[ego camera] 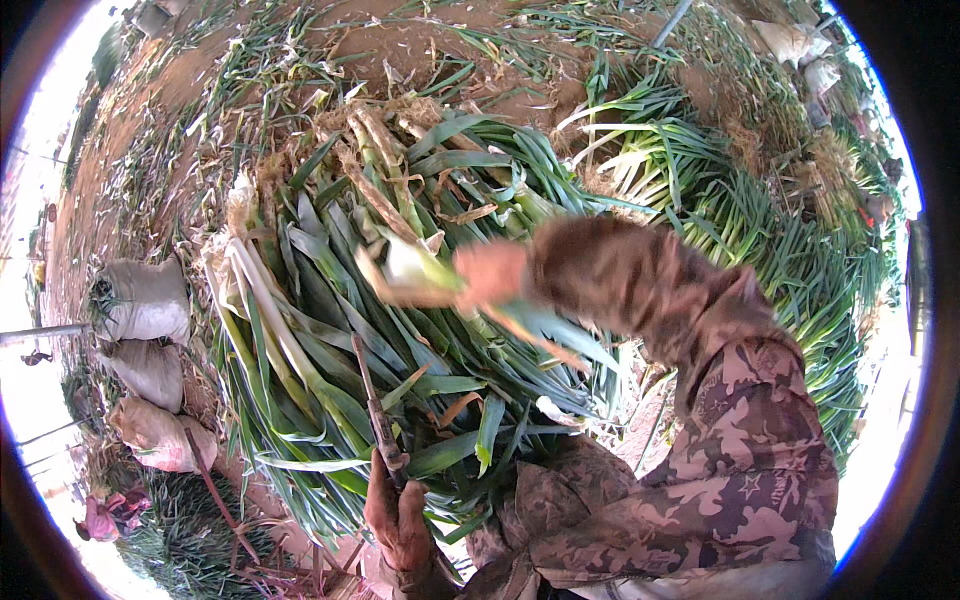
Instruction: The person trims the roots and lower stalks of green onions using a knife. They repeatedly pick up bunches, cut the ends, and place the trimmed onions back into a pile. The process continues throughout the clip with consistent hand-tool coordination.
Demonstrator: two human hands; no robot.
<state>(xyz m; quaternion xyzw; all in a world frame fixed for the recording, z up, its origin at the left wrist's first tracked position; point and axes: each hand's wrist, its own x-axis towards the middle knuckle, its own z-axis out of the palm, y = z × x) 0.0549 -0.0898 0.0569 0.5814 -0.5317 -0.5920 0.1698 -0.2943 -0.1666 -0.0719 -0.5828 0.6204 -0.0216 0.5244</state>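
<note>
My right hand (491, 276), blurred by motion, reaches in from the right over a large heap of leeks or big green onions (420, 360). It is closed on a leek stalk (420, 266) with a pale stem and dry outer leaves. My left hand (397, 514), low in the picture, grips a narrow, dark knife-like tool (375, 409) that points up and away over the green leaves. Several whitish stems (259, 300) lie at the heap's left side. Dry, rooty stalks (375, 165) lie along its far edge.
At the right are more piled leeks (772, 225). Stuffed sacks (146, 300) stand at the left, with another green pile (195, 517) and a person in pink (109, 517) below them. Leaf scraps litter the brown soil (405, 45). A thin reddish stick (217, 487) leans at lower left.
</note>
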